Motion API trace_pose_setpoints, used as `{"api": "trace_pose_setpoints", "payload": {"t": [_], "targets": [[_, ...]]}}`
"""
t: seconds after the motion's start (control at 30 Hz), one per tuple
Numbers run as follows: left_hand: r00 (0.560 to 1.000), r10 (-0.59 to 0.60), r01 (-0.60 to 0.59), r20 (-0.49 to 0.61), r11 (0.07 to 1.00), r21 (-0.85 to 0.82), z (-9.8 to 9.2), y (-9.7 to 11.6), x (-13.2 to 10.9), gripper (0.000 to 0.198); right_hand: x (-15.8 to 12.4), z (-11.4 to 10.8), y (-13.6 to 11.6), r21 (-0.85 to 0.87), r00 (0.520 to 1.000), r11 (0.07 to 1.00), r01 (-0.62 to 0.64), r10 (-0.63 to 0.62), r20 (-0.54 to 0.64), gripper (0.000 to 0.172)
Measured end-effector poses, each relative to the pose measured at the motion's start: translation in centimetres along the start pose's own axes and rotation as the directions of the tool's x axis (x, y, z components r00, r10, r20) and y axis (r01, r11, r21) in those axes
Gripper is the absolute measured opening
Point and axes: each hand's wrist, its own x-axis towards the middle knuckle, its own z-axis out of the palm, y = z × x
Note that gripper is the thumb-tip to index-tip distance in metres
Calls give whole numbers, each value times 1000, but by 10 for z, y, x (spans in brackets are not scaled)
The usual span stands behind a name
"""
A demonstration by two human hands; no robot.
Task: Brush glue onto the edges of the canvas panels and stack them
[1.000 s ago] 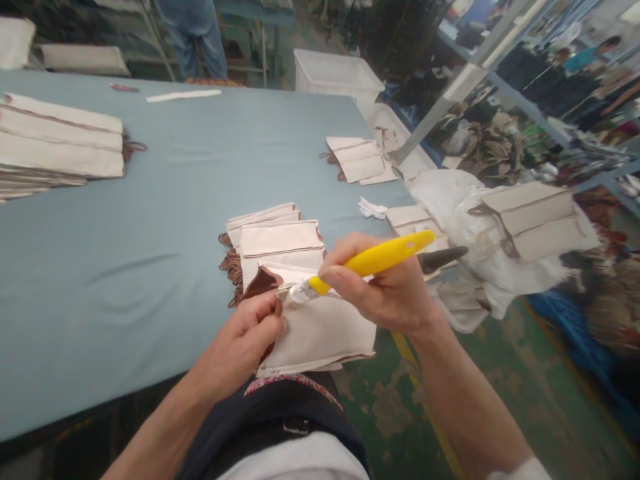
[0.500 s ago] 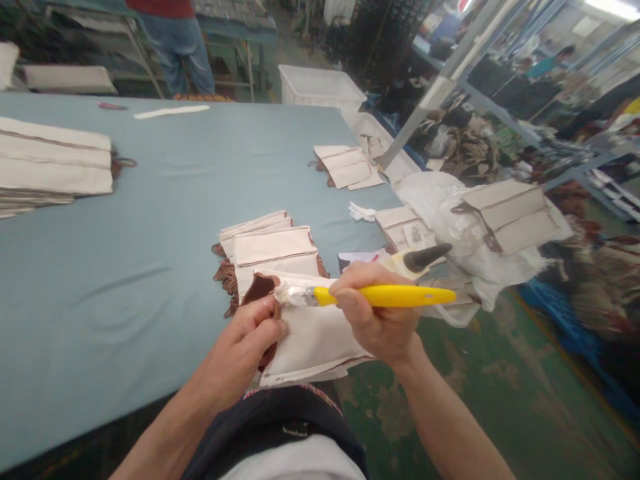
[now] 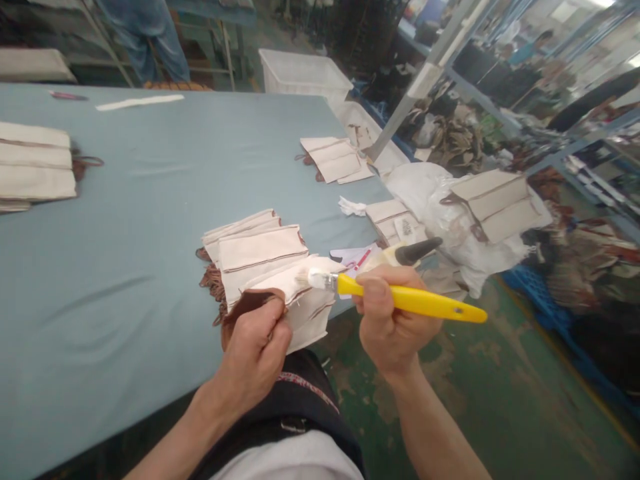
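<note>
My left hand (image 3: 260, 343) pinches the brown edge of a cream fabric piece (image 3: 306, 319) with a brown underside, at the near table edge. My right hand (image 3: 393, 320) grips a yellow-handled brush (image 3: 430, 303). White stuff coats the bristles, which point left, just right of and above my left fingers. Beyond my left hand lies a fanned stack of cream pieces (image 3: 263, 248) with brown loops on its left side. A dark-handled object (image 3: 417, 251) rests behind my right hand; its other end is partly hidden.
The blue-grey table (image 3: 125, 253) holds another cream stack (image 3: 35, 163) at left and cream pieces (image 3: 331, 159) toward the far right corner. White plastic (image 3: 430, 193), a white bin (image 3: 305, 73) and a slanted metal post (image 3: 410, 93) stand right. A person's legs (image 3: 145, 40) show behind.
My left hand has lifted and folded over the brown edge, showing more of the underside. My right hand and the brush have moved right, away from my left fingers. The view has shifted.
</note>
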Motion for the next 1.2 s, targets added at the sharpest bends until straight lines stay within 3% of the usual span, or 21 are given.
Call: {"api": "trace_pose_setpoints", "payload": {"t": [0.17,0.3,0.6,0.8,1.0,1.13,1.2], "targets": [[976,217,-219,32,971,95,7,-19,1,34,4,1,-14,-102,990,994,-38,52,134,18],[955,297,-297,13,950,94,9,-24,5,36,4,2,-25,-111,975,992,-65,87,206,21],[961,272,-275,48,957,96,2,-29,10,34,24,-8,-21,-93,914,966,-243,260,312,32],[962,266,-270,56,959,83,0,-24,16,33,33,1,-22,-69,966,973,-221,228,118,25],[979,198,-201,47,977,67,-1,-25,16,33,18,9,-38,-183,944,981,-59,114,309,24],[983,183,-184,30,982,41,-1,-26,15,32,11,7,-44,-109,948,988,-112,139,286,19],[982,186,-187,29,981,42,-2,-27,15,31,7,7,-37,-59,944,973,-223,230,238,20]]}}
